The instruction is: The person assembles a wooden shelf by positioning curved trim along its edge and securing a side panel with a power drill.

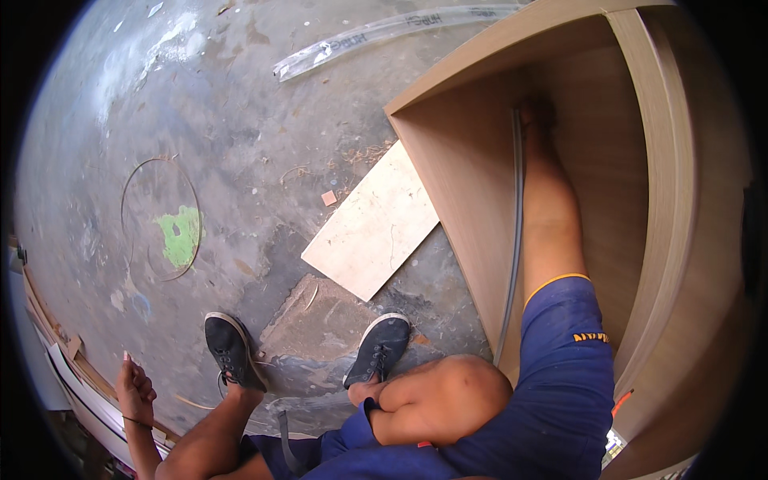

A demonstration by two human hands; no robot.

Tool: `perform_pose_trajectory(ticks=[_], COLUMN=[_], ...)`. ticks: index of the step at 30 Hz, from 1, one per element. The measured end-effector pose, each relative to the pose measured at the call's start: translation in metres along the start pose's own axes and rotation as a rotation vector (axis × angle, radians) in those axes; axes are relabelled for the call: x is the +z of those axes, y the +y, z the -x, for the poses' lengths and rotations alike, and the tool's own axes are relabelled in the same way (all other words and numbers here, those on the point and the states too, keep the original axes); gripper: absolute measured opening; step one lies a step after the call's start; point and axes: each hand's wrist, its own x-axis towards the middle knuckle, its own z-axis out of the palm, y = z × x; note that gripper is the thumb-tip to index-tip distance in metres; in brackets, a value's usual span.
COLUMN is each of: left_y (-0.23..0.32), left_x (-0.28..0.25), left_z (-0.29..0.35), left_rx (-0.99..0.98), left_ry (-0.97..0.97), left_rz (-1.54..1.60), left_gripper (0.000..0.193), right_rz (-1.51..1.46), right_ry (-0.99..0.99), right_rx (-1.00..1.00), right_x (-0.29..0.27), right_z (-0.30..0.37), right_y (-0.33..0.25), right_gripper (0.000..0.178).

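My right arm reaches deep into an open wood-grain cabinet (pixel 452 168) on the right. At its far end, my right hand (pixel 540 112) is in dark shadow, beside the upper end of a long, thin grey strip (pixel 518 200). Whether the fingers grip this strip cannot be made out. The strip runs along the cabinet's inner left side, bending toward my knee. Low on the left, my left hand (pixel 136 392) is raised over the floor beside my leg. Its fingers are curled in, with one tip pointing up; anything inside them is hidden.
A pale board (pixel 376 220) lies on the stained concrete floor against the cabinet's edge. Clear plastic wrapping (pixel 384 34) stretches across the far floor. A thin wire loop (pixel 122 200) rests around a green patch. Long wood strips (pixel 60 328) are stacked at the left edge.
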Motion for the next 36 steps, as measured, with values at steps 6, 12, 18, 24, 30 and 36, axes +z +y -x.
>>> perform_pose_trajectory(ticks=[6,12,18,24,30,36], left_y=[-0.002,-0.002,0.005,0.014,0.026,0.047], left_x=[0.002,0.004,0.007,0.032,0.054,0.084], left_z=[0.010,-0.002,0.009,0.001,-0.012,-0.026], left_rx=[0.023,-0.012,0.001,0.033,0.088,0.169], left_ry=[0.007,-0.027,-0.049,-0.093,-0.193,-0.378], left_rz=[-0.052,-0.052,-0.074,-0.133,-0.115,-0.242], left_gripper=[0.035,0.035,0.033,0.031,0.031,0.030], right_rz=[0.009,-0.776,-2.415,-2.083,-1.272,-0.704], right_ry=[0.089,0.496,0.035,-0.391,0.076,-0.084], right_rx=[-0.072,0.249,0.238,-0.258,-0.440,0.015], right_x=[-0.008,0.098,-0.024,-0.126,-0.102,0.012], right_z=[0.036,0.013,0.109,0.223,0.265,0.356], right_y=[-0.005,0.087,-0.006,-0.065,-0.043,0.052], right_gripper=[0.041,0.032,0.019,0.017,0.031,0.052])
